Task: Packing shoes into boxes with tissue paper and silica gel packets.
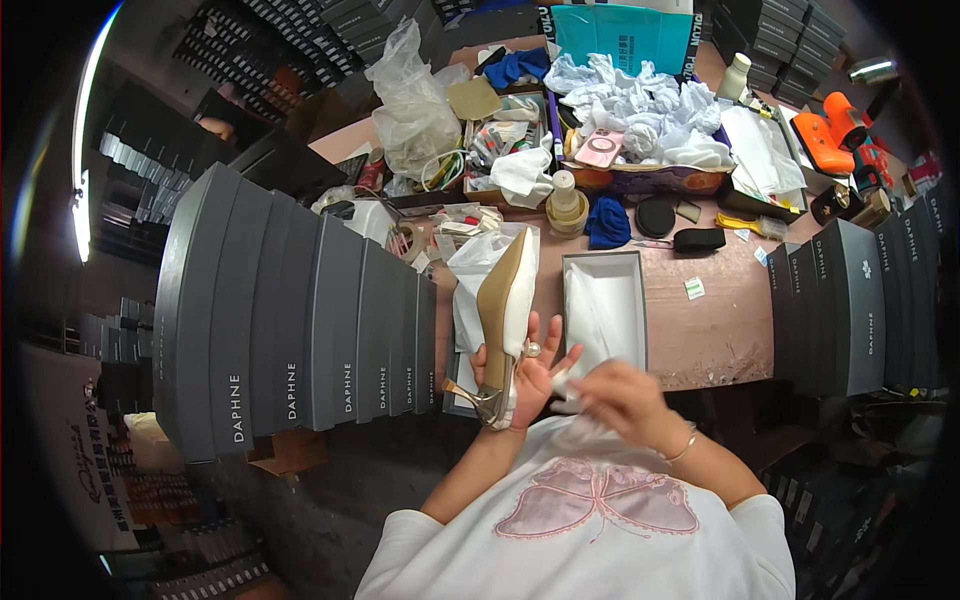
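My left hand (pixel 528 372) grips a pointed white shoe (pixel 508 310) with a tan sole and a gold heel, toe pointing away from me. A small pearl-like bead shows at its side. My right hand (pixel 628 398) pinches a wad of white tissue paper (pixel 566 385) right beside the shoe's heel end. Just beyond my hands lies an open grey shoe box (pixel 605 305) lined with white paper. A clear plastic bag (pixel 472 270) lies under the shoe.
A row of grey shoe boxes (pixel 300 320) stands on the left and another row (pixel 850 300) on the right. At the back of the brown table (pixel 710 330) are crumpled white paper (pixel 640 110), a pink phone (pixel 600 148), a small bottle (pixel 566 200) and orange tools (pixel 835 135).
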Demonstrator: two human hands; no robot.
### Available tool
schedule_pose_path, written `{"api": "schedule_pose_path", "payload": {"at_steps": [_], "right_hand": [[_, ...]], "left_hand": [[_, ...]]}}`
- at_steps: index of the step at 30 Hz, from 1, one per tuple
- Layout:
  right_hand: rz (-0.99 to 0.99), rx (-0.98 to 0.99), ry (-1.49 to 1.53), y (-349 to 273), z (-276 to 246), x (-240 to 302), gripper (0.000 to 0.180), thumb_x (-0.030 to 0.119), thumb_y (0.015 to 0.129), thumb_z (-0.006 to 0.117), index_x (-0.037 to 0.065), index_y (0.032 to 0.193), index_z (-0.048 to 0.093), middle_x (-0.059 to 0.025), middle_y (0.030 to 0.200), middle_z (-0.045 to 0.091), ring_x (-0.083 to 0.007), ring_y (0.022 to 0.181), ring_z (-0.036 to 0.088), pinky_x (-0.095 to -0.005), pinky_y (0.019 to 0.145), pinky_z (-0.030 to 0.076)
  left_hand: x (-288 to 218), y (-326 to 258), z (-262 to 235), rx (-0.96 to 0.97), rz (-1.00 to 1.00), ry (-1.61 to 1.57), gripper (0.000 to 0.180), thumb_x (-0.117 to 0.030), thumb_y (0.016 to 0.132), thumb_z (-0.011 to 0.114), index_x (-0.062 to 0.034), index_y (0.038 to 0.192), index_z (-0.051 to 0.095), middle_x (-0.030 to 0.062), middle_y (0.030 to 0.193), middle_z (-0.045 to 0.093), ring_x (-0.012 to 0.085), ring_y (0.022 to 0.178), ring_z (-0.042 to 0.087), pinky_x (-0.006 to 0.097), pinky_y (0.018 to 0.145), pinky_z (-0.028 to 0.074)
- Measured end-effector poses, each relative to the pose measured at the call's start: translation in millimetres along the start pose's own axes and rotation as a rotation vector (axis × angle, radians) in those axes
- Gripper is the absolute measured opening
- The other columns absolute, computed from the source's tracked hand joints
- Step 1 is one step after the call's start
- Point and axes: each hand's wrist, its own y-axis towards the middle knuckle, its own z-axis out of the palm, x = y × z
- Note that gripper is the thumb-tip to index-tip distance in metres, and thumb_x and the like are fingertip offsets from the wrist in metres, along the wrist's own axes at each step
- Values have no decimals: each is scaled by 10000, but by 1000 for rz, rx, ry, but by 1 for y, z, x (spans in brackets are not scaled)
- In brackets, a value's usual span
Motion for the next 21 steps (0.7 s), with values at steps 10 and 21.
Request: {"api": "schedule_pose_path", "payload": {"at_steps": [10, 21], "right_hand": [[339, 26, -470, -13, -13, -118, 361, 131, 813, 668, -19, 1128, 572, -211, 1064, 612, -410, 921, 606, -434, 802, 497], [759, -53, 205, -55, 25, -142, 332, 162, 782, 688, -64, 1010, 598, -178, 849, 640, -219, 792, 634, -335, 711, 501]], "left_hand": [[-115, 7, -100, -580, 258, 2073, 357, -230, 796, 734, 39, 999, 615, 114, 925, 636, 239, 850, 625, 355, 804, 503], [20, -4, -67, -424, -48, 1735, 1041, -343, 791, 758, -76, 1505, 49, 247, 1503, 203, 363, 1351, 326, 415, 1059, 354]]}}
